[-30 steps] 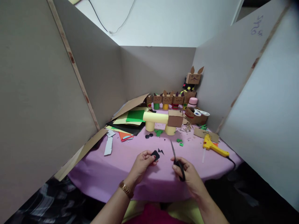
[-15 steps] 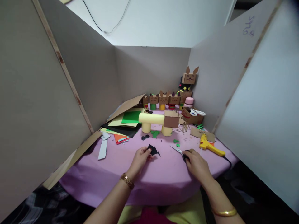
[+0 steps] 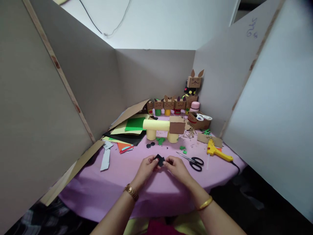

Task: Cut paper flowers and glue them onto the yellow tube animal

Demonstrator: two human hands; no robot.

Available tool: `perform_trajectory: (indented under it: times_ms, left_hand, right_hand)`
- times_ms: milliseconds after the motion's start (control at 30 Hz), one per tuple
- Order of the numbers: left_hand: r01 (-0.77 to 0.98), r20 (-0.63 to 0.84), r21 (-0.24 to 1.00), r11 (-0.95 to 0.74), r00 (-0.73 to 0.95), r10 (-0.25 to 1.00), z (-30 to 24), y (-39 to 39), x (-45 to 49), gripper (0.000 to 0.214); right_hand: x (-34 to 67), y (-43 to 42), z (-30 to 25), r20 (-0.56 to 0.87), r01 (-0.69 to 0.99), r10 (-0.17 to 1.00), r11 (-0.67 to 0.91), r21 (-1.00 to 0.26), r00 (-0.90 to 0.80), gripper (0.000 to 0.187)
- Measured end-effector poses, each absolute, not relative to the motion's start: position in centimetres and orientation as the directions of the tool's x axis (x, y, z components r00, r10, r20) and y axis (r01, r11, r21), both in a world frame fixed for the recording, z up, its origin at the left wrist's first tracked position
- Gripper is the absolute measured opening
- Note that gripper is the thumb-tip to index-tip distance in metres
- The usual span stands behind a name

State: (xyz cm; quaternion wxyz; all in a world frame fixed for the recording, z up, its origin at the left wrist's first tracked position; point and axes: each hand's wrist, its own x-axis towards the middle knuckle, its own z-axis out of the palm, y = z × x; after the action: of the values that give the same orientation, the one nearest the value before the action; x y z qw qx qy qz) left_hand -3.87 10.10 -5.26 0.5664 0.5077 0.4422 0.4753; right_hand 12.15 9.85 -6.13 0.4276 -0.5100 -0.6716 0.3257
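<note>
A small piece of black paper [image 3: 160, 159] is pinched between my two hands above the front of the table. My left hand [image 3: 148, 164] grips its left side, and my right hand [image 3: 174, 164] has thumb and fingers closed at its right edge. Black-handled scissors [image 3: 194, 161] lie on the cloth just right of my right hand. Behind my hands stands a yellow paper-tube figure [image 3: 156, 125] with a brown box head [image 3: 177, 125]. Black cut-outs [image 3: 150, 145] and green paper scraps [image 3: 160, 141] lie in front of it.
A yellow glue gun [image 3: 217, 151] rests at the right with its cord over the edge. Coloured sheets [image 3: 134, 124] and cardboard are stacked at the left. Box-headed figures [image 3: 168, 105] line the back, near a cardboard box [image 3: 198, 122] holding white scissors. Grey panels surround the pink-clothed table.
My right hand has let go of the black-handled scissors, leaving them on the table, and moved left to the black paper. The view has shifted slightly.
</note>
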Motion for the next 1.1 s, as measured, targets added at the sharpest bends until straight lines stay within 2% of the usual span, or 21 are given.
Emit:
perform_trajectory:
  times_ms: [200, 367, 433, 500, 567, 667, 867, 1100]
  left_hand:
    - [0.000, 0.040, 0.999, -0.040, 0.021, 0.999, -6.0, 10.9, -5.0, 0.028]
    - [0.163, 0.190, 0.973, -0.163, -0.164, 0.968, -5.7, 10.5, -5.3, 0.040]
    - [0.281, 0.288, 0.931, -0.234, -0.165, 0.943, -5.3, 10.0, -5.1, 0.036]
    - [0.358, 0.334, 0.888, -0.287, -0.075, 0.940, -5.1, 9.5, -4.6, 0.028]
    - [0.352, 0.303, 0.888, -0.296, 0.038, 0.952, -5.0, 9.3, -4.1, 0.020]
    - [0.310, 0.234, 0.915, -0.257, 0.109, 0.966, -5.3, 9.4, -3.6, 0.026]
    - [0.224, 0.143, 0.960, -0.167, 0.117, 0.983, -6.1, 9.8, -3.8, 0.031]
    - [0.164, 0.094, 0.979, -0.121, 0.164, 0.982, -6.1, 9.7, -3.8, 0.031]
  right_hand:
    - [11.4, 10.6, -7.7, 0.174, 0.224, 0.980, 0.191, -0.956, -0.094, 0.025]
    - [11.8, 10.7, -7.8, 0.157, 0.189, 0.986, 0.163, -0.968, -0.047, 0.025]
    - [11.7, 10.5, -7.7, 0.172, 0.199, 0.985, 0.175, -0.964, -0.033, 0.024]
    - [11.6, 10.3, -7.5, 0.196, 0.217, 0.980, 0.197, -0.956, -0.028, 0.022]
    - [11.5, 10.1, -7.4, 0.225, 0.235, 0.974, 0.227, -0.945, -0.038, 0.021]
    - [11.4, 9.8, -7.3, 0.266, 0.254, 0.963, 0.270, -0.929, -0.052, 0.019]
    - [11.7, 9.9, -7.2, 0.285, 0.248, 0.958, 0.269, -0.931, 0.031, 0.020]
    - [11.4, 9.5, -6.9, 0.316, 0.215, 0.948, 0.317, -0.924, -0.040, 0.020]
